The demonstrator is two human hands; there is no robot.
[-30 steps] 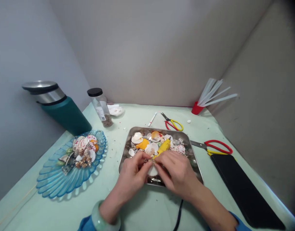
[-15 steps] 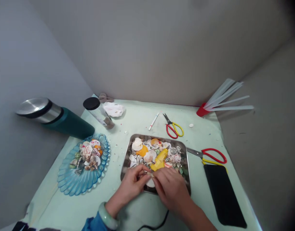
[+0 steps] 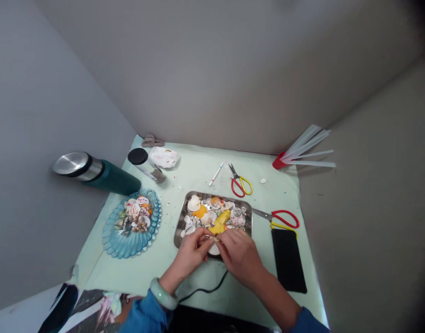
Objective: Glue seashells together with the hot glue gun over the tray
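Over the front part of a metal tray point(image 3: 178, 231), my left hand point(image 3: 193, 249) and my right hand point(image 3: 240, 254) meet with fingertips pinched together. Between them is something small and pale, mostly covered by the fingers, whose kind I cannot make out. Just beneath the fingertips a white shell point(image 3: 214, 250) shows. Assorted seashells point(image 3: 208, 217) fill the tray, some white, some orange. A yellow glue gun point(image 3: 219, 223) lies on top of them, its back end behind my right hand. A black cord point(image 3: 209, 290) runs out toward the table's front edge.
On the left are a blue glass plate point(image 3: 117, 249) of shells, a green bottle point(image 3: 115, 178) and a black-lidded jar point(image 3: 143, 162). Small scissors point(image 3: 240, 180), a white pen point(image 3: 215, 174), larger scissors point(image 3: 284, 219), a black phone point(image 3: 289, 261) and a red cup point(image 3: 279, 161) of glue sticks point(image 3: 306, 143) lie behind and right.
The view has shifted, showing more of the table's front edge and my right sleeve. My hands keep their pinch over the tray; the objects lie as before.
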